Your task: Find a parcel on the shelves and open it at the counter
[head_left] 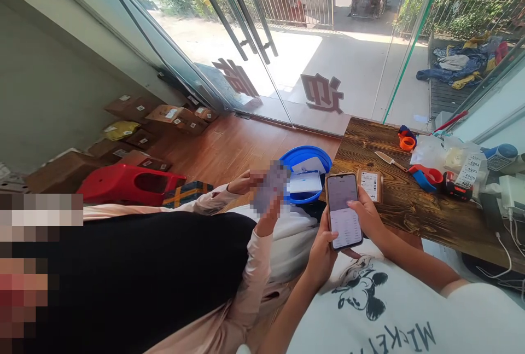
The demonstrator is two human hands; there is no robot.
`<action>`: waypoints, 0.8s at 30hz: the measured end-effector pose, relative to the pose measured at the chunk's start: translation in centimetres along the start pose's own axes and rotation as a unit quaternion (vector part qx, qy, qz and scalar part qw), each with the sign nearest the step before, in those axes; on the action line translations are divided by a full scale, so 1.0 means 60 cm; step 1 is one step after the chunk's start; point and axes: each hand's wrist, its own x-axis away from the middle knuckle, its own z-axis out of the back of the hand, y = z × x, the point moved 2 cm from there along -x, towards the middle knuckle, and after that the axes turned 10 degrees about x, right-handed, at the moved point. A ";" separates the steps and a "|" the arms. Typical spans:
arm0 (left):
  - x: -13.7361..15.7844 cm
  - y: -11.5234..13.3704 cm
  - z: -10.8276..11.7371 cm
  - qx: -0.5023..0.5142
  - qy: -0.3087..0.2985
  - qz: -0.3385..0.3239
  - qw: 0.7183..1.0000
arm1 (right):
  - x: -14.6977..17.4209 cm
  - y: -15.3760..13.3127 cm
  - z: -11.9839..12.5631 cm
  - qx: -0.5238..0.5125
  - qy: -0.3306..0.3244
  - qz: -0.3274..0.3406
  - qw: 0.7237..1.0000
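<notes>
A smartphone [343, 213] with a lit screen of rows and text stands upright between my two hands, in front of my white shirt. My left hand [322, 249] is closed round its lower left side, with the thumb over the bottom of the screen. On its right edge, my right hand [366, 215] grips the phone, the thumb lying over the middle of the screen. Just behind my right hand, a small parcel with a white label [370, 185] lies on the wooden table [414, 206]. Some fingers are hidden behind the phone.
Beside me a person in black holds a blurred object [270, 187]. Behind it stands a blue bin [305, 152]. A knife [388, 159], tape dispensers [426, 177] and label rolls [467, 172] lie on the table. A red stool [123, 183] and cardboard boxes [172, 116] are at left, near glass doors.
</notes>
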 end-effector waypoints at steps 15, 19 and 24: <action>0.005 0.002 0.007 0.013 -0.018 -0.010 1.000 | 0.011 0.005 0.006 -0.017 -0.068 0.012 0.997; 0.006 0.007 0.010 0.026 -0.036 -0.022 0.999 | 0.022 0.007 0.020 -0.014 -0.151 0.016 0.988; 0.007 0.009 0.011 0.037 -0.046 -0.018 0.998 | 0.031 0.006 0.030 0.043 -0.191 0.030 0.980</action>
